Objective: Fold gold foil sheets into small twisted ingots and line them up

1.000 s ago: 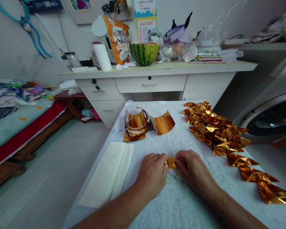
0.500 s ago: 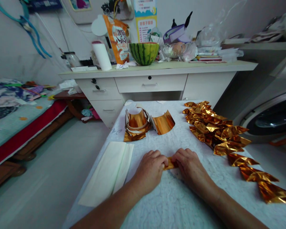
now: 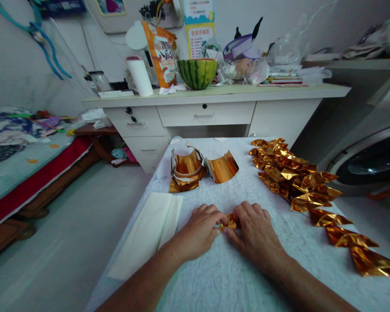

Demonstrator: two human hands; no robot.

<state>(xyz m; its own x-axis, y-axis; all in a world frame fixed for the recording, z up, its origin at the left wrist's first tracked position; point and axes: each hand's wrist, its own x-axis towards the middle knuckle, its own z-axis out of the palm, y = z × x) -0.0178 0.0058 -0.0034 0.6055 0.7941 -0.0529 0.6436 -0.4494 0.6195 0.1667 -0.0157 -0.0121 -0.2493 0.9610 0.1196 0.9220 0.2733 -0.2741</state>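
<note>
Working low in the middle of the frame, I hold a small, crumpled piece of shiny gold foil (image 3: 230, 222) just above or on the pale blue cloth (image 3: 214, 281). The fingers of my left hand (image 3: 199, 234) are pinched on its left end. My right hand (image 3: 258, 236) has come in from the right and lies flatter, thumb and fingertips closed about the other end; how tightly they press, I cannot tell. A second ago the foil showed as a flat strip between my hands; now it looks bunched, so I judge its shaping is under way. Nothing else has shifted: the loose heap of twisted gold foil pieces (image 3: 287, 173) at right, the curved, copper-gold foil sheet (image 3: 224, 168) at centre, and the long, folded, cream-white paper (image 3: 144, 234) at lower left.
</note>
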